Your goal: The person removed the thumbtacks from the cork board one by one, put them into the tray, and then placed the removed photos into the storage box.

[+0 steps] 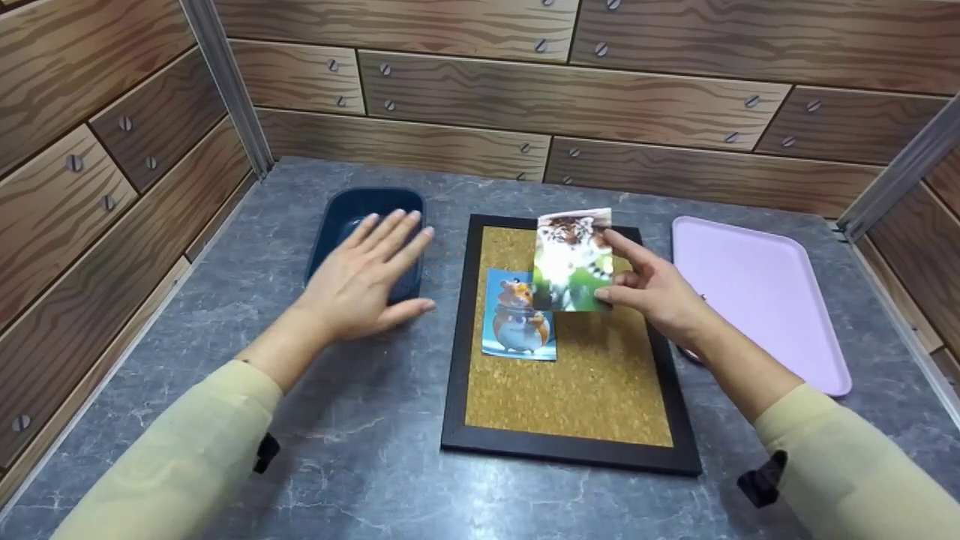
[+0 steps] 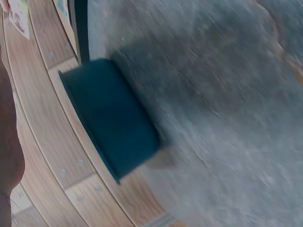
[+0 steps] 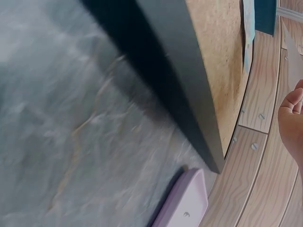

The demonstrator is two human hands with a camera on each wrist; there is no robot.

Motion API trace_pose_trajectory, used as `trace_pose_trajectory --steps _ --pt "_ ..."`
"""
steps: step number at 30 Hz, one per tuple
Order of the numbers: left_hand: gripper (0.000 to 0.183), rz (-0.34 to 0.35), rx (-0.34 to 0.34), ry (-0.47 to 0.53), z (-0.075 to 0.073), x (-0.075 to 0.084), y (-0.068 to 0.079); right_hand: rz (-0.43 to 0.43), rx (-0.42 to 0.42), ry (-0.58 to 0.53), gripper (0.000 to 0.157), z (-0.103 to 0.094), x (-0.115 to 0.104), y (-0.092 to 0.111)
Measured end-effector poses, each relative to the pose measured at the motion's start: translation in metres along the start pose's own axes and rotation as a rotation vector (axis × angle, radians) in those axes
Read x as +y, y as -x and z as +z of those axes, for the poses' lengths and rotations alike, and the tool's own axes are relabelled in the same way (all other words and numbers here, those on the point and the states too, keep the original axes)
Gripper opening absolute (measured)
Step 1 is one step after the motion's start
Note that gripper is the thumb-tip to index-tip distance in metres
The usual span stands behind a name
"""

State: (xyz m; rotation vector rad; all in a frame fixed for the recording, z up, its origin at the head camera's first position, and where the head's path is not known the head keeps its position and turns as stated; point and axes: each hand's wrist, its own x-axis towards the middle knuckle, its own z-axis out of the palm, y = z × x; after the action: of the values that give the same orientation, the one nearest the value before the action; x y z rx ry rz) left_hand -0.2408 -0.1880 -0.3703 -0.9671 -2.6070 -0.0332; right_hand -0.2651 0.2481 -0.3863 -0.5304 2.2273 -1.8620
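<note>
We see the right hand pinching a tiger picture at its right edge, with the index finger near the upper corner and the thumb near the lower corner. The tiger picture is held up over the upper part of a board, and in the head view it covers one upper corner of a hamster picture. In the right wrist view we see this hand and its picture raised clear of the board. A bright shine lies on the middle of the tiger picture.

The hamster picture lies on the left side of the board, and its top is tilted slightly to the left. The board has a cork surface and a black frame.

The left hand holds nothing that we can see; its fingers are straight and a little apart, and the thumb points away to the side. In the head view it covers part of a dark blue bin, left of the board. In the left wrist view only a part of this hand shows, at the edge, and it is apart from the bin.

On the right of the board we find a lilac tray, partly behind the right hand. A small thing sits in the tray, but we cannot tell what it is. All stands on a grey table.
</note>
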Motion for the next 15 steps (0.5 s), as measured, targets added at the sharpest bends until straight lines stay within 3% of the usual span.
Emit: trace_pose_trajectory --steps 15 --pt "0.115 -0.312 -0.14 0.073 0.005 -0.043 0.031 -0.029 -0.05 -0.055 0.09 0.028 -0.01 -0.035"
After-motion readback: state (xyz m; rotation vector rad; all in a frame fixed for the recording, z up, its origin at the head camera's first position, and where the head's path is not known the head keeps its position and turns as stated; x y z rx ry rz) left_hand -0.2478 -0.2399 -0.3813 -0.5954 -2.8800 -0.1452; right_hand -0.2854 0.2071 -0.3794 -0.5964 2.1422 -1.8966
